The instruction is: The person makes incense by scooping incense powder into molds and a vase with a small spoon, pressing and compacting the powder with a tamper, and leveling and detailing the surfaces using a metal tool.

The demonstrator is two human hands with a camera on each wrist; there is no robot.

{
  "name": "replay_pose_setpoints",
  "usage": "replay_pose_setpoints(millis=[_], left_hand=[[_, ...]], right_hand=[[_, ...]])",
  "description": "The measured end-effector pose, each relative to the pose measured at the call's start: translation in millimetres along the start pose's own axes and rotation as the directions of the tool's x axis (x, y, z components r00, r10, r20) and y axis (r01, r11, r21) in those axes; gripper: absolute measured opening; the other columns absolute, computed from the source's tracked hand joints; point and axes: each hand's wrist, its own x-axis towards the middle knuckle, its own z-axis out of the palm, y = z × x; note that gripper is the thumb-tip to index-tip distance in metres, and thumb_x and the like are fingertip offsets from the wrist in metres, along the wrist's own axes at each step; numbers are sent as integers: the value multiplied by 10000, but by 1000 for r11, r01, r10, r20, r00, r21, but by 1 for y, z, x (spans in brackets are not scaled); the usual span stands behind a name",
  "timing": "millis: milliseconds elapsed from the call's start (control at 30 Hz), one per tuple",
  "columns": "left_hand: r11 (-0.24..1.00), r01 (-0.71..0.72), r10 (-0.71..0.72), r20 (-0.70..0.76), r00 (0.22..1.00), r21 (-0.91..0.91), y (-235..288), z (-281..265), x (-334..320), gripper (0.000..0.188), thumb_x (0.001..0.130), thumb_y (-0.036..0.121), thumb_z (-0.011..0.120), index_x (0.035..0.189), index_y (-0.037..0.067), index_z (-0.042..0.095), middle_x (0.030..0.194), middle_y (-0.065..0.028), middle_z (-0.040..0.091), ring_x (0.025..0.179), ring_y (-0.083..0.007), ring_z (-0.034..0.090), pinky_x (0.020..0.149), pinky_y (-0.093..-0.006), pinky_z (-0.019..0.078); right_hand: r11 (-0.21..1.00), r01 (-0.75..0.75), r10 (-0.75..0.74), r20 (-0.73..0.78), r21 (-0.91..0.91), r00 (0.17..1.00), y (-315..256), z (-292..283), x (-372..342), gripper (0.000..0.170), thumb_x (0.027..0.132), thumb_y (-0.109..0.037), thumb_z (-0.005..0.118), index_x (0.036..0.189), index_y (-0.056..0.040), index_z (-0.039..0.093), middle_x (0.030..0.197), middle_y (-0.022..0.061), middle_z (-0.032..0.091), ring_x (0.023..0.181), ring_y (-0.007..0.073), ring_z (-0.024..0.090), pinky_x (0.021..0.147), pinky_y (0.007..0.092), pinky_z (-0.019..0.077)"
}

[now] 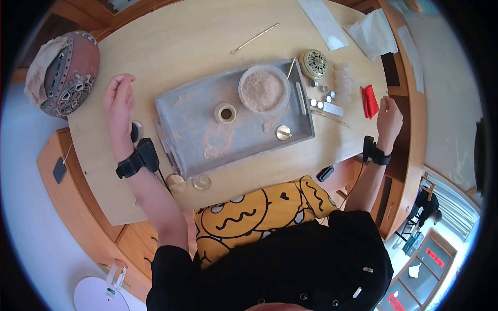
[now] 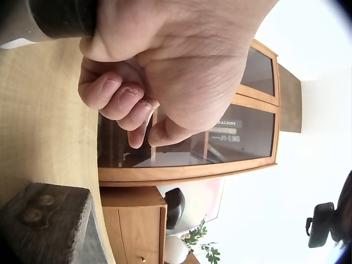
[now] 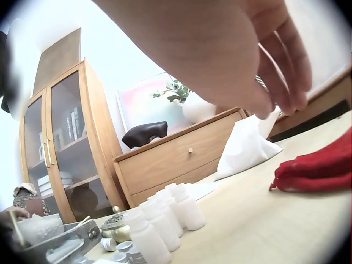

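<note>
My left hand (image 1: 120, 103) is held left of the grey tray (image 1: 194, 93), its fingers loosely curled with nothing in them; the left wrist view shows the same hand (image 2: 165, 71) above the table. Near the table's right edge, my right hand (image 1: 390, 120) is beside a red cloth (image 1: 369, 102), empty and with fingers loosely bent. In the right wrist view that hand (image 3: 236, 55) hangs above the red cloth (image 3: 316, 170), apart from it. On the tray are a bowl of pale powder (image 1: 263, 89), a small round jar (image 1: 225, 113) and a brass lid (image 1: 284, 132).
A pierced brass burner (image 1: 314, 64), white bottles (image 3: 146, 242) and small caps stand right of the tray. A thin stick (image 1: 255, 38) lies behind it. A patterned pot (image 1: 78, 78) is at the far left; white tissue (image 1: 372, 34) lies at the back right. A yellow cushion (image 1: 244, 215) is in front.
</note>
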Motion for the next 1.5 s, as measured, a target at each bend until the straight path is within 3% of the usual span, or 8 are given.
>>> replay_pose_setpoints(millis=[200, 267, 300, 567, 733, 1067, 1200, 1500], left_hand=[[1000, -8, 8, -28, 1000, 5, -1, 2, 0, 131, 983, 166, 577, 972, 44, 622, 642, 112, 320, 525, 19, 252, 463, -191, 171], [1000, -8, 9, -38, 999, 17, -2, 0, -3, 132, 982, 168, 581, 973, 43, 623, 646, 114, 319, 528, 19, 251, 465, -191, 170], [1000, 0, 1, -32, 999, 13, -3, -1, -1, 133, 981, 172, 583, 970, 46, 623, 650, 115, 318, 530, 20, 250, 466, -190, 169], [998, -29, 32, -48, 998, 63, -2, 2, -2, 141, 981, 190, 576, 959, 60, 624, 655, 119, 315, 533, 23, 248, 469, -185, 165], [994, -39, 43, -36, 998, 103, -4, 1, -1, 150, 975, 207, 581, 953, 65, 624, 646, 130, 308, 529, 29, 240, 466, -179, 157], [990, -63, 71, -60, 996, 130, -10, -3, 3, 156, 967, 217, 595, 958, 65, 630, 640, 134, 309, 520, 31, 236, 461, -183, 150], [992, -62, 66, -32, 997, 106, -11, -4, 3, 143, 964, 211, 594, 949, 75, 635, 635, 139, 306, 514, 31, 239, 459, -186, 153], [990, -56, 59, -16, 998, 129, -6, -4, 2, 145, 980, 220, 576, 959, 86, 627, 638, 137, 301, 517, 28, 239, 455, -185, 150]], right_hand=[[931, -73, 113, -92, 357, 989, -83, -48, -3, 262, 965, -243, 577, 998, -15, 702, 778, 139, 711, 722, 246, 697, 701, 312, 523], [470, -211, -70, 274, 857, 959, -113, -62, -8, 291, 1002, -234, 547, 961, 11, 698, 686, 67, 657, 635, 138, 624, 628, 248, 476], [404, -195, -174, 284, 894, 943, -127, -64, -11, 307, 1029, -215, 509, 953, 18, 693, 651, 16, 602, 612, 84, 554, 597, 228, 447], [543, 50, -427, 224, 838, 876, -190, -52, 7, 220, 954, -102, 566, 1071, 47, 678, 711, 42, 661, 601, 83, 551, 568, 238, 451], [790, 341, -493, 197, 510, 847, -205, -10, 22, 259, 907, -267, 631, 942, -31, 733, 577, 142, 627, 520, 277, 622, 565, 363, 488], [726, 512, -628, 140, 458, 765, -216, 19, 17, 223, 894, -211, 608, 923, -22, 725, 607, 158, 642, 573, 309, 646, 633, 395, 527], [775, 412, -545, 176, 479, 820, -222, 10, 19, 201, 884, -176, 595, 913, -28, 726, 678, 180, 661, 677, 348, 657, 686, 424, 527], [561, 642, -803, 155, 523, 575, -267, 56, 81, 203, 836, -66, 573, 999, -68, 694, 904, 185, 691, 873, 364, 649, 789, 442, 511]])
